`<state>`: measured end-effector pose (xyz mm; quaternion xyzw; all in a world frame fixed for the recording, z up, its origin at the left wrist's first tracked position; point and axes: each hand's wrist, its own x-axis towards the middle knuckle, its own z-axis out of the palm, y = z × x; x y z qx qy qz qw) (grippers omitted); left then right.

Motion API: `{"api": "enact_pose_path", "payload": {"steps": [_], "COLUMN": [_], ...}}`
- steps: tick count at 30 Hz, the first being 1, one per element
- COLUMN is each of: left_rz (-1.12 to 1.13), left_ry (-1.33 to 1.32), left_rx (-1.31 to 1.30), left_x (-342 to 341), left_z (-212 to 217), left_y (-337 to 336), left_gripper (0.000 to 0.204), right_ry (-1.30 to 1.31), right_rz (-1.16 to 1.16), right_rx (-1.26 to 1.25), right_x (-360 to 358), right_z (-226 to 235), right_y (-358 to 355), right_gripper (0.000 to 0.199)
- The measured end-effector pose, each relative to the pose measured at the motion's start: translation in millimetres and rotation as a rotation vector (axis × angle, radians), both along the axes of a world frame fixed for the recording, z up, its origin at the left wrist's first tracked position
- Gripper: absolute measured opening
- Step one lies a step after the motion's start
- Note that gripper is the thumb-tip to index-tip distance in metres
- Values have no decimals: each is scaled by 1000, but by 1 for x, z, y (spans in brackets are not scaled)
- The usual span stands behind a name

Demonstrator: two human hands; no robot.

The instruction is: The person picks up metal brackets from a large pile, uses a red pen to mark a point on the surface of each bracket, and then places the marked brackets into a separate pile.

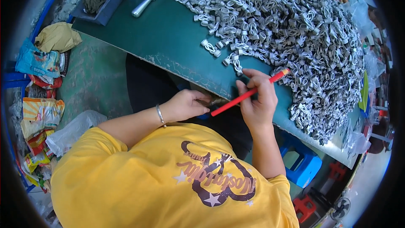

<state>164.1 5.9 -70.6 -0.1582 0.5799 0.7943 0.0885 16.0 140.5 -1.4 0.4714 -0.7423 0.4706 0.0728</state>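
Observation:
My right hand (pixel 259 101) is closed around a slim red rod (pixel 249 94) with a yellow-orange tip. The rod slants over the front edge of the green table (pixel 168 67), its plain end low beside my left hand. My left hand (pixel 185 104), with a silver bangle at the wrist, is just off that edge. Its fingers are pinched together; what is in them, if anything, is hidden. A small shiny thing (pixel 218 101) at the table edge by the fingertips is too unclear to name. Beyond my right hand spreads a big heap of small grey looped pieces (pixel 270 21) with ribbed ends.
At the back left are a metal tube (pixel 147 1) and a blue-grey bin (pixel 101 10) with dark cloth. Plastic bags and wrappers (pixel 40 63) crowd the left side. A blue stool (pixel 304 166) stands under the table's right part, with a small fan (pixel 340 207) beyond.

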Motion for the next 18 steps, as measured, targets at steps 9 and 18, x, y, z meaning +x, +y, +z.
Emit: {"api": "enact_pose_path", "payload": {"steps": [9, 18], "left_rz": [-330, 174], "left_ry": [154, 470], "left_rx": [-398, -802], "left_x": [-9, -46], "left_z": [61, 90], "left_y": [-19, -29], "left_gripper": [10, 21], "right_ry": [-17, -190], "right_rz": [-58, -7], "right_rx": [42, -252], "right_x": [-5, -5], "right_z": [-7, -11], "right_y": [-1, 4], "right_gripper": [28, 34]}}
